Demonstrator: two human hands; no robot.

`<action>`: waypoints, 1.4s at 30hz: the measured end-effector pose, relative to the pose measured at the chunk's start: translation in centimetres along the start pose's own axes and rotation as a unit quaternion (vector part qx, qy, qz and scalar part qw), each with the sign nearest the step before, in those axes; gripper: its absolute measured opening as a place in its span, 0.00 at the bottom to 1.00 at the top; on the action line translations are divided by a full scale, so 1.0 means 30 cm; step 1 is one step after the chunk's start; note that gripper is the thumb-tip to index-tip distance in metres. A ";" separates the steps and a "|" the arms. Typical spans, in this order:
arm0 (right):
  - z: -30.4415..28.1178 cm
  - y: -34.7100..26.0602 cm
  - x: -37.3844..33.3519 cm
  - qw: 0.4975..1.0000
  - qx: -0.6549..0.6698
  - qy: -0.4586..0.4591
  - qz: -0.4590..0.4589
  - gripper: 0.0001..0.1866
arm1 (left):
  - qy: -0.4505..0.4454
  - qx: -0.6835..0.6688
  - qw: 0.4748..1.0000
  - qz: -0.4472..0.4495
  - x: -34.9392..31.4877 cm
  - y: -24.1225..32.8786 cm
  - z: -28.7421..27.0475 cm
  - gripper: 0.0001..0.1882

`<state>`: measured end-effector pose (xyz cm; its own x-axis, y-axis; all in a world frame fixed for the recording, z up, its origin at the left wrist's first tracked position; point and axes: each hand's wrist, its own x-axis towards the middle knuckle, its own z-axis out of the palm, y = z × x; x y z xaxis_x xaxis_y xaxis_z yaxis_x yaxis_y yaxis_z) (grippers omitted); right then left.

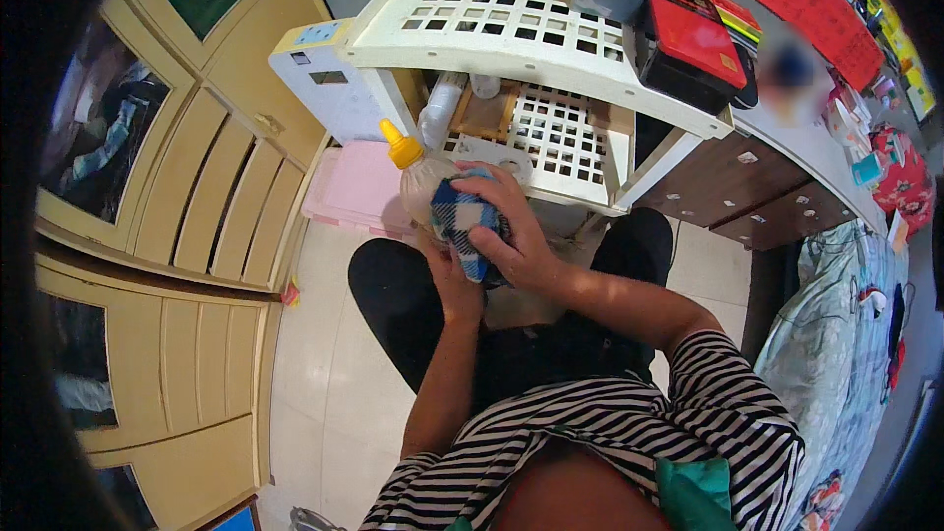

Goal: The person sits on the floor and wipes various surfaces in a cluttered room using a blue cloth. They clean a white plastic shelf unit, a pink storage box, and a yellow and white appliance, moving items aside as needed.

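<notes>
A clear squeeze bottle (pixel 417 187) with a yellow pointed nozzle cap (pixel 398 146) is held up in front of me, over my lap. It leans with the nozzle toward the upper left. My left hand (pixel 454 285) grips it from below, its fingers mostly hidden behind the bottle and cloth. A blue, black and white checked cloth (pixel 455 214) is wrapped against the bottle's right side. Pressing that cloth on the bottle is my right hand (pixel 513 224), with the fingers curled over it. The bottle's lower part is covered.
A white plastic lattice shelf (pixel 531 64) stands just ahead, with boxes and a black-and-red case (pixel 693 44) on top. A pink storage box (pixel 349 182) sits on the floor beside it. Tan cabinets (pixel 216 162) line the left; brown drawers (pixel 733 182) and a bed (pixel 836 334) lie right.
</notes>
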<state>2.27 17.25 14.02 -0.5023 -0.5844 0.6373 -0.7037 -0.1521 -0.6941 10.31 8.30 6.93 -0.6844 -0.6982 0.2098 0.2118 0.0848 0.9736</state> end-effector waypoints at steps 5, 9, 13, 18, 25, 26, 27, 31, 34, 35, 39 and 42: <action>0.057 0.045 -0.119 0.945 0.223 0.098 0.218 0.20 | -0.018 -0.232 0.972 -0.008 0.015 -0.007 -0.025 0.41; 0.040 0.144 -0.238 0.872 0.320 0.101 0.357 0.17 | -0.036 -0.232 0.972 -0.006 0.011 0.009 -0.058 0.43; -0.041 0.264 -0.153 0.899 0.262 0.025 0.349 0.16 | -0.090 -0.224 0.969 -0.051 -0.016 0.060 -0.077 0.40; -0.020 0.087 0.096 0.917 0.350 0.023 0.187 0.22 | -0.108 -0.236 0.964 -0.059 -0.066 0.035 -0.056 0.40; 0.019 -0.027 0.017 0.988 0.141 -0.017 0.057 0.28 | -0.082 -0.170 0.975 -0.119 -0.045 0.033 -0.051 0.36; 0.019 -0.004 -0.001 0.978 0.190 -0.008 0.084 0.27 | -0.080 -0.180 0.973 -0.124 -0.049 0.047 -0.039 0.35; 0.023 0.013 -0.017 0.965 0.239 0.002 0.111 0.25 | -0.075 -0.188 0.971 -0.130 -0.053 0.055 -0.039 0.35; -0.035 0.007 -0.137 0.910 0.252 -0.025 0.328 0.20 | -0.035 -0.258 0.949 -0.176 -0.030 0.051 -0.076 0.34; -0.076 0.117 -0.190 0.874 0.269 -0.034 0.404 0.20 | -0.090 -0.253 0.949 -0.164 -0.001 0.005 -0.132 0.42; -0.084 0.142 -0.174 0.901 0.236 0.005 0.364 0.20 | -0.131 -0.260 0.945 -0.150 0.000 0.006 -0.139 0.44; -0.061 0.075 0.014 0.949 0.219 0.107 0.202 0.22 | -0.176 -0.208 0.952 -0.140 -0.046 -0.030 -0.147 0.42; -0.066 0.002 0.075 0.975 0.199 0.026 0.100 0.25 | -0.193 -0.215 0.948 -0.131 -0.073 -0.042 -0.122 0.44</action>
<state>0.10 17.53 16.07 -0.6416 -0.5937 0.4857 -0.3447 -0.3426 -0.8740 14.10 7.10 4.93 -0.9398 -0.3358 0.0638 0.2072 -0.4110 0.8878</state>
